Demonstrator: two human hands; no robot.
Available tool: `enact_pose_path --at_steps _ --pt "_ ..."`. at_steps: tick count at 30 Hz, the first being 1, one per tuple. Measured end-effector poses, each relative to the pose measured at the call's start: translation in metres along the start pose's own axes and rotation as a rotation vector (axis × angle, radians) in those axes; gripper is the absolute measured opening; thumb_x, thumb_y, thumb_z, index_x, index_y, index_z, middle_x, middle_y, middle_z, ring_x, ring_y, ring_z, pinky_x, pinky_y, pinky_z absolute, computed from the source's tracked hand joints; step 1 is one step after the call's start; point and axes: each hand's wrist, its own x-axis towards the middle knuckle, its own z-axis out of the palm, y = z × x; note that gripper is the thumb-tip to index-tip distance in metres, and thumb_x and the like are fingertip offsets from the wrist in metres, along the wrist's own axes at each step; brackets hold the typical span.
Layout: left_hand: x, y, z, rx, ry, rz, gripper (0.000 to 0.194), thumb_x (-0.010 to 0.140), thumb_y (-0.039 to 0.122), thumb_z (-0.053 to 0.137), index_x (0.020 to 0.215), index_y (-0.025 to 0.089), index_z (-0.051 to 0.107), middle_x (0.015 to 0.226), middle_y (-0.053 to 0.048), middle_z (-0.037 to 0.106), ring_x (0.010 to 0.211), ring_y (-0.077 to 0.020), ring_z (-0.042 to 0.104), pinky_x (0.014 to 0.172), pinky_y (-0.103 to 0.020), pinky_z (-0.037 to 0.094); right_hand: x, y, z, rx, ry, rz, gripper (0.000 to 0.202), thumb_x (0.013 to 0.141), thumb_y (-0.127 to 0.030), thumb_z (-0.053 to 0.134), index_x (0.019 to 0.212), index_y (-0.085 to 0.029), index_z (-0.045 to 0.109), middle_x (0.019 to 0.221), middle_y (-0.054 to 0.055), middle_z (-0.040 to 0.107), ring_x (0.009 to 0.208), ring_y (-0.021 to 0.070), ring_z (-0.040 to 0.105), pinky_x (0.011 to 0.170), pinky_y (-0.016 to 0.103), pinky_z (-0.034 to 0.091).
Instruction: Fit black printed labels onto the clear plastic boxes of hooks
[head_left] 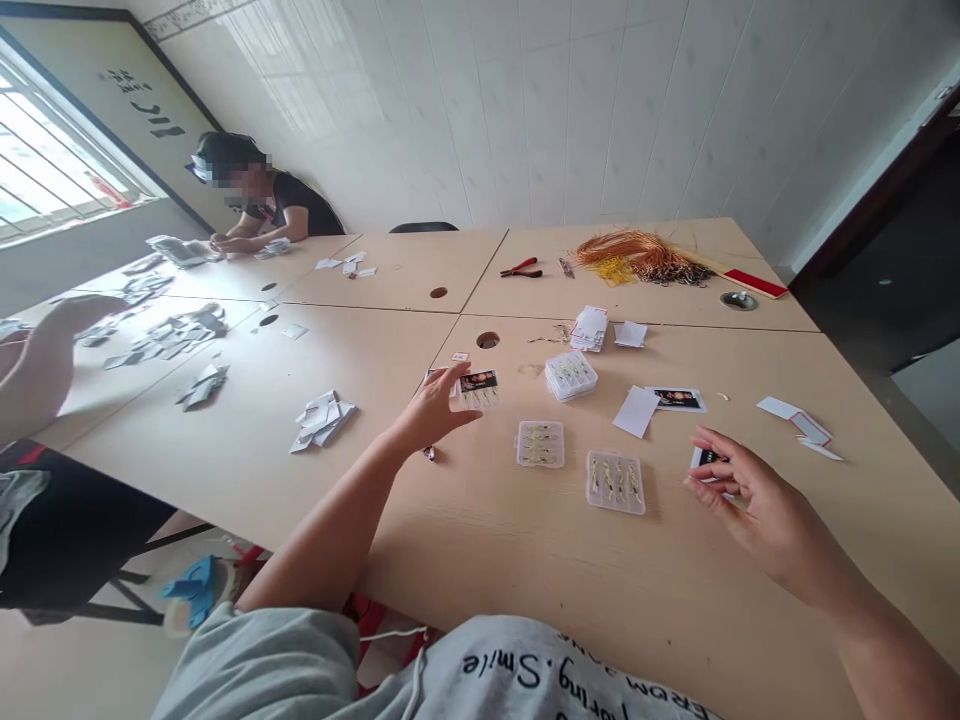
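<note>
My left hand (435, 408) is closed around the edge of a clear plastic box (481, 388) that has a black printed card in its upper part. At the right, my right hand (750, 500) pinches a small black-and-white card (705, 459) between thumb and fingers. Two clear boxes with small yellowish pieces inside lie between my hands, a left one (540, 444) and a right one (615, 482). Beyond them stands a stack of similar boxes (571, 376). A white card (636, 411) overlaps a black printed card (679, 399).
Paper stacks (589, 328), red-handled pliers (521, 268) and a bundle of orange cords (637, 255) lie farther back. White packets (322, 420) are at left. A person (289, 205) sits at the far left; another person's arm (45, 350) reaches in nearer. Folded paper (801, 428) is at right.
</note>
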Motion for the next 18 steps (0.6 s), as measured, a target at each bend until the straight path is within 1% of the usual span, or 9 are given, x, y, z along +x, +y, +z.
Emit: enact_pose_path --at_steps 3,6,8,10,12,14,15,17,18 --pt "0.012 -0.030 -0.018 0.034 0.043 -0.033 0.075 0.077 0.044 0.073 0.145 0.027 0.046 0.144 -0.012 0.061 0.143 -0.0368 0.043 0.112 -0.056 0.043 0.002 0.001 0.001 0.015 -0.016 0.024 0.074 0.086 -0.079 0.050 0.134 -0.024 0.057 0.130 0.018 0.067 0.088 0.0245 0.076 0.079 0.040 0.065" --pt "0.022 -0.058 -0.033 0.048 0.029 -0.033 0.075 0.075 0.050 0.074 0.142 0.030 0.048 0.141 -0.010 0.063 0.135 -0.0360 0.052 0.108 -0.053 0.047 0.003 -0.002 0.000 0.028 -0.030 0.039 0.079 0.083 -0.083 0.049 0.134 -0.022 0.057 0.129 0.020 0.068 0.087 0.0250 0.076 0.078 0.041 0.065" --pt "0.026 -0.070 -0.039 0.051 -0.004 -0.024 0.076 0.071 0.055 0.074 0.140 0.032 0.050 0.136 -0.010 0.066 0.128 -0.0351 0.058 0.105 -0.053 0.050 0.004 -0.004 0.000 0.031 -0.041 0.049 0.082 0.083 -0.084 0.048 0.134 -0.020 0.056 0.128 0.021 0.068 0.086 0.0252 0.076 0.079 0.042 0.065" --pt "0.028 -0.074 -0.040 0.050 -0.039 -0.007 0.081 0.066 0.058 0.076 0.139 0.032 0.051 0.135 -0.011 0.066 0.128 -0.0364 0.059 0.104 -0.055 0.050 0.004 -0.005 0.000 0.032 -0.051 0.055 0.081 0.084 -0.082 0.048 0.135 -0.020 0.056 0.129 0.021 0.068 0.087 0.0252 0.075 0.079 0.042 0.065" --pt "0.029 -0.068 -0.038 0.045 -0.056 0.021 0.087 0.065 0.060 0.075 0.142 0.028 0.049 0.142 -0.015 0.060 0.137 -0.0399 0.050 0.109 -0.059 0.046 0.004 -0.005 0.001 0.035 -0.056 0.056 0.077 0.086 -0.080 0.049 0.135 -0.021 0.056 0.130 0.020 0.067 0.089 0.0251 0.075 0.080 0.042 0.065" --pt "0.032 -0.051 -0.031 0.032 -0.058 0.064 0.089 0.071 0.059 0.071 0.148 0.024 0.043 0.153 -0.018 0.049 0.147 -0.0412 0.037 0.115 -0.062 0.037 0.004 -0.005 0.001 0.037 -0.061 0.053 0.071 0.087 -0.076 0.051 0.134 -0.023 0.057 0.130 0.018 0.068 0.089 0.0247 0.075 0.080 0.041 0.065" --pt "0.033 -0.039 -0.026 0.021 -0.063 0.093 0.088 0.076 0.059 0.067 0.151 0.023 0.040 0.157 -0.018 0.044 0.150 -0.0399 0.033 0.118 -0.061 0.033 0.004 -0.005 0.001 0.038 -0.064 0.052 0.068 0.088 -0.074 0.051 0.134 -0.023 0.057 0.131 0.018 0.068 0.089 0.0244 0.075 0.080 0.041 0.065" --pt "0.038 -0.010 -0.011 -0.006 -0.095 0.159 0.087 0.082 0.057 0.064 0.156 0.025 0.031 0.162 -0.016 0.038 0.151 -0.0364 0.033 0.120 -0.057 0.033 0.005 -0.005 0.002 0.040 -0.067 0.050 0.063 0.089 -0.070 0.053 0.132 -0.024 0.058 0.131 0.017 0.068 0.088 0.0240 0.076 0.079 0.040 0.065" --pt "0.042 0.006 -0.002 -0.018 -0.116 0.192 0.090 0.083 0.056 0.064 0.158 0.025 0.027 0.165 -0.015 0.033 0.153 -0.0353 0.030 0.121 -0.055 0.031 0.005 -0.006 0.002 0.040 -0.068 0.049 0.061 0.089 -0.068 0.054 0.132 -0.024 0.058 0.131 0.017 0.068 0.088 0.0239 0.076 0.078 0.040 0.065"
